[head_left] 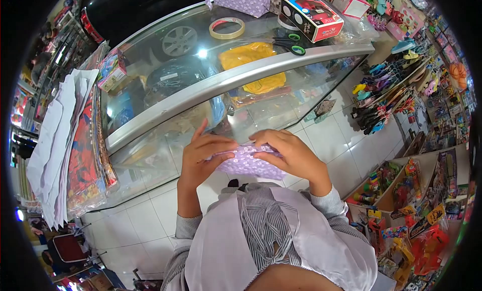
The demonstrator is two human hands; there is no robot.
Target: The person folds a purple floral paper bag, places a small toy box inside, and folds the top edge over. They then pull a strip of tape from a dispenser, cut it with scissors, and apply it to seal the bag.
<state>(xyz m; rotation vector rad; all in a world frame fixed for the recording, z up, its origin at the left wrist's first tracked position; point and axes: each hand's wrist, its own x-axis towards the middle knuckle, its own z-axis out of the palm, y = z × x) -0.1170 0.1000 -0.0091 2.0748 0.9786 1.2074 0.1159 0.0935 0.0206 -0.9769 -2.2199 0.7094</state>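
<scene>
A purple package with a white flower print (251, 165) is held up in front of my body, short of the glass counter. My left hand (203, 153) grips its left end, thumb against the near side and the index finger raised. At the right end, my right hand (288, 153) pinches the upper edge between thumb and fingers. Both hands cover parts of the package, so its full shape is hidden. On the counter beyond lie a roll of tape (227, 28) and scissors with green and black handles (296, 44).
The glass display counter (201, 80) has a metal edge and yellow packets inside. On top stand a red and black box (312, 16) and another purple flowered parcel (243, 1). White paper sheets (57, 145) hang at the left. Toy shelves (401, 190) line the right.
</scene>
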